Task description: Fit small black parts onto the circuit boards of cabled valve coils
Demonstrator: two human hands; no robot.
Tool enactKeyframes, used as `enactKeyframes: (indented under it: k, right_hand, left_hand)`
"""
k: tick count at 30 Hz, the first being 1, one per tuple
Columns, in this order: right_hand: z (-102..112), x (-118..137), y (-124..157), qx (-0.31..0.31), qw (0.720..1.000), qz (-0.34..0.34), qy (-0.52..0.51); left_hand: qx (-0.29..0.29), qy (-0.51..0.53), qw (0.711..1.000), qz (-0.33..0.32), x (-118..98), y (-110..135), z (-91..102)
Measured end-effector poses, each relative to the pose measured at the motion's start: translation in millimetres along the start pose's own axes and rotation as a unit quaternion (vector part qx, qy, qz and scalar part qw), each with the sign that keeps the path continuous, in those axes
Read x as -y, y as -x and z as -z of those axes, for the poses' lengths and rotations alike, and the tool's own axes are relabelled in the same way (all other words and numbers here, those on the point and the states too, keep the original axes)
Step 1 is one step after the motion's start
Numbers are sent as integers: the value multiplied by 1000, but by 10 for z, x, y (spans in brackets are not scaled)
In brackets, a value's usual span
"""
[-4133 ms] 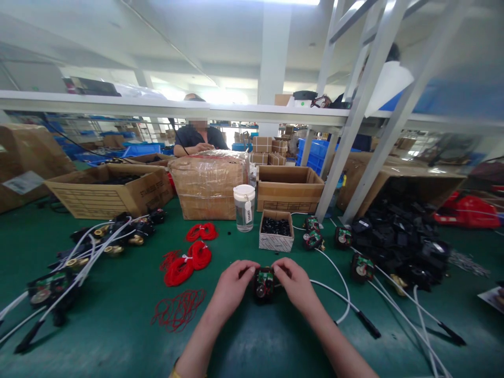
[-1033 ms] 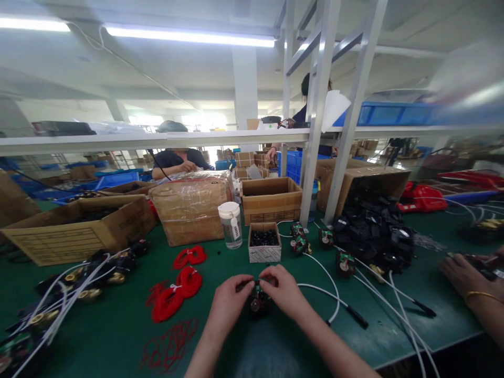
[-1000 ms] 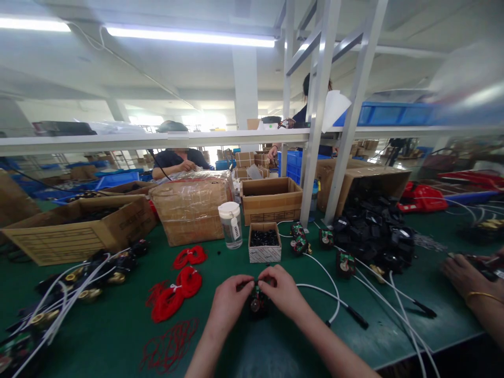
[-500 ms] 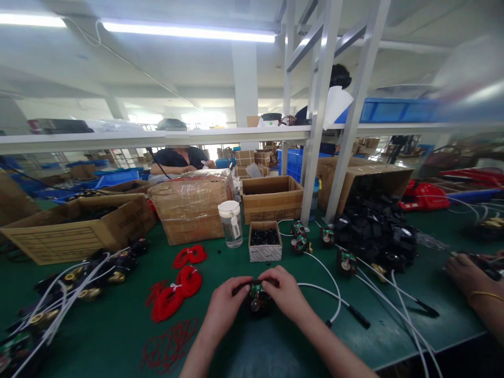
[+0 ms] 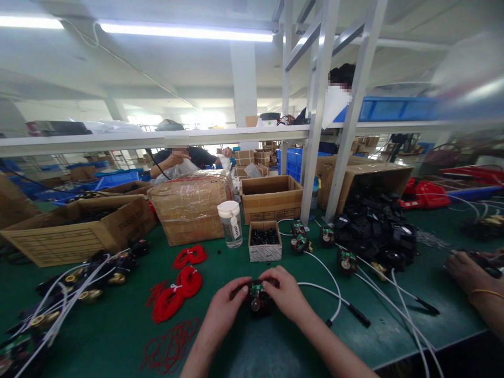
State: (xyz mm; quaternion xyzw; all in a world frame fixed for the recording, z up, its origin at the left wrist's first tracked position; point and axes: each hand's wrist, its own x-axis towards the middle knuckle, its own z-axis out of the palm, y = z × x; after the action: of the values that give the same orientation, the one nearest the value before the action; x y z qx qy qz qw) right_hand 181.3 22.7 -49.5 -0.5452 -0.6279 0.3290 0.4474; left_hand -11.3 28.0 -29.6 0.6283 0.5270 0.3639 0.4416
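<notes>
Between my two hands, on the green tabletop (image 5: 236,344), is a small black housing with a green circuit board (image 5: 258,299) and a round silvery part facing up. My left hand (image 5: 230,304) grips its left side with thumb and fingers. On the other side my right hand (image 5: 282,294) pinches the upper right edge. A white cable (image 5: 318,287) with a black end runs out to the right from behind my right hand. Just beyond the hands stands a small carton of black parts (image 5: 265,239). My fingers hide the housing's edges.
Red wire coils (image 5: 189,282) and loose red wire lie left. Brass-fitted units with white cables (image 5: 84,289) are at far left. A lidded bottle (image 5: 230,226) and cardboard boxes (image 5: 192,207) stand behind. Black housings (image 5: 374,231) heap at right, near a co-worker's hand (image 5: 468,273).
My hands stay nearly still on the circuit board housing; the left thumb shifts slightly. Across the table, a person has raised their hands with a clear plastic bag.
</notes>
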Motion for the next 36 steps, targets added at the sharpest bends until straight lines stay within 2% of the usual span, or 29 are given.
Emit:
enactKeyframes:
  k: [4,9,13,23,31,36]
  right_hand:
    - [2,19,6,-6,1000,0,4]
    - [-3,1,0,-4,1000,-1,9]
    - [-18,-19,-4,-6,1000,6,11]
    - [0,-12,1,-2,1000,3,9]
    - [-3,-42,25,1,1000,4,5]
    - [28,-45,66,6,1000,4,-1]
  left_hand:
    - [0,21,1000,4,29,12,-31]
    - [-25,-39,999,-18,79,-8,-46]
    - [-26,-78,996,-19,16,-29,-43]
    - [-25,-99,995,0,-125,-57,-16]
    - [-25,-88,996,-7,-23,-17,-29]
    - [-28,-47,998,-16,80,5,-57]
